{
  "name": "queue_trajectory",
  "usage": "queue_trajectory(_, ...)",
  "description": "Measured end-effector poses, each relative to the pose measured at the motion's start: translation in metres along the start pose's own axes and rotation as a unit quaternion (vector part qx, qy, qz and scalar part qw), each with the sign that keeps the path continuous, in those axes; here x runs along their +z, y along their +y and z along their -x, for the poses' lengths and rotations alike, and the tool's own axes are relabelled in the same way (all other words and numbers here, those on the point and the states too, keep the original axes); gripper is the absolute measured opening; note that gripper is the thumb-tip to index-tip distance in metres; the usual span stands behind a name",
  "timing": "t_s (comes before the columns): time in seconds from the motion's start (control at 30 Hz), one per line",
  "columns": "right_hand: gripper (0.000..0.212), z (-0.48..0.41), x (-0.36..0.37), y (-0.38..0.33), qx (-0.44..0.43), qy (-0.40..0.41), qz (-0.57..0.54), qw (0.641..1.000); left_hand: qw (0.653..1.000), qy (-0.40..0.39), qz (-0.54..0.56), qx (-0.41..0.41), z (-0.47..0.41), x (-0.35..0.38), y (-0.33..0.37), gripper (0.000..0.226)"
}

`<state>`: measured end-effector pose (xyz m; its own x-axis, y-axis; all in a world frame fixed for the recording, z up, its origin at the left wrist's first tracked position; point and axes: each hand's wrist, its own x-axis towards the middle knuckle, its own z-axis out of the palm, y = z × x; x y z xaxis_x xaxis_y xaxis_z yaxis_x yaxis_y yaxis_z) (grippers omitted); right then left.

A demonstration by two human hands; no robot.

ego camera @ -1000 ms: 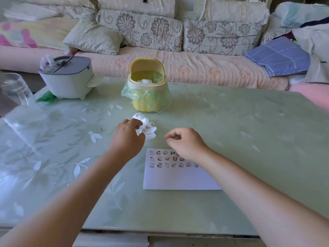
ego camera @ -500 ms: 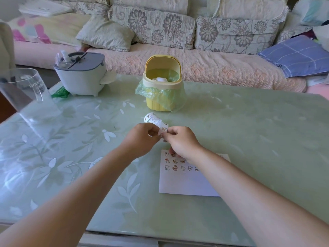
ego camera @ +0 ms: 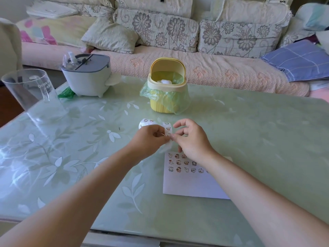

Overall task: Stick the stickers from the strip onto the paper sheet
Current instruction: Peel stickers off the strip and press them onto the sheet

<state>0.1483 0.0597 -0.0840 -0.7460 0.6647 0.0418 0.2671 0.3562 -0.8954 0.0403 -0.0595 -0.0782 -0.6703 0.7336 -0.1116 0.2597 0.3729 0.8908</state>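
A white sticker strip (ego camera: pixel 167 128) with small cartoon stickers curls up off the green table, its rolled end (ego camera: pixel 146 123) lying behind my hands. My left hand (ego camera: pixel 148 139) pinches the strip from the left. My right hand (ego camera: pixel 191 139) pinches at the strip's edge with thumb and forefinger, the other fingers lifted. Just below the hands lies the white paper sheet (ego camera: pixel 188 184), with several small stickers in three rows along its top; my right wrist hides its upper right part.
A yellow mini bin (ego camera: pixel 167 90) with a green liner stands behind the strip. A grey-white appliance (ego camera: pixel 87 75) sits at the back left, a clear plastic cup (ego camera: pixel 33 93) at the left edge. A sofa with cushions (ego camera: pixel 160 29) runs behind the table.
My right hand left the sheet and came up to the strip, which my left hand lifted off the table. Both hands now meet on it above the sheet.
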Motion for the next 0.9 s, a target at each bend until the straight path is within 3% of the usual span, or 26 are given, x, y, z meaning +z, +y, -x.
queue_trajectory(0.17,0.011,0.001,-0.001,0.004,-0.065,0.010,0.041,0.997,0.996,0.018,0.086,-0.030,0.005,0.000,0.009,0.022)
queue_trajectory(0.43,0.011,0.010,-0.004,0.002,-0.140,0.043,0.153,0.977,0.991,0.030,0.095,-0.084,0.007,0.001,0.013,0.022)
queue_trajectory(0.7,0.013,0.010,-0.002,0.002,-0.119,0.039,0.088,0.988,0.988,0.040,0.119,-0.092,0.009,0.002,0.016,0.019)
queue_trajectory(0.9,0.011,0.009,0.001,0.006,-0.200,0.083,0.176,0.960,0.978,0.044,0.161,-0.125,0.009,0.002,0.021,0.016)
